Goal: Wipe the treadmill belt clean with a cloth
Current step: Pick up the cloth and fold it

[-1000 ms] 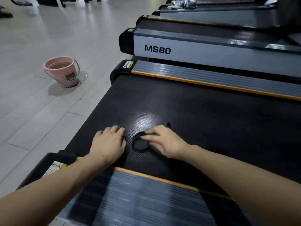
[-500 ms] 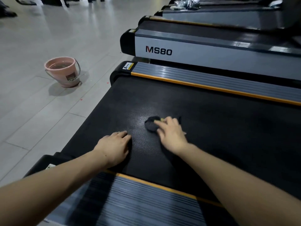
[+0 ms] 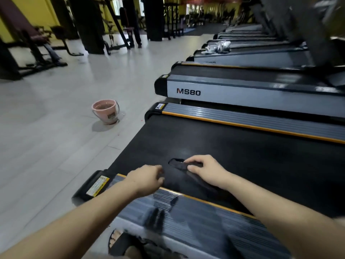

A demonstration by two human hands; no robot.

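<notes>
The black treadmill belt [image 3: 242, 157] runs across the middle of the head view, between two grey side rails with orange edging. A small dark cloth [image 3: 178, 164] lies on the belt near its left end. My right hand [image 3: 205, 171] grips the cloth, with fingers and thumb curled round its right part. My left hand [image 3: 147, 177] hovers blurred over the belt's near edge, just left of the cloth, fingers loosely bent and holding nothing.
A pink bucket [image 3: 105, 111] with water stands on the tiled floor to the left. The near side rail [image 3: 196, 217] lies between me and the belt. More treadmills [image 3: 242, 90] line up behind. My sandalled foot [image 3: 119, 240] shows at the bottom.
My right hand pulled the cloth back toward me and now curls round it. My left hand lifted off the belt and drew toward the near rail. The camera tilted up.
</notes>
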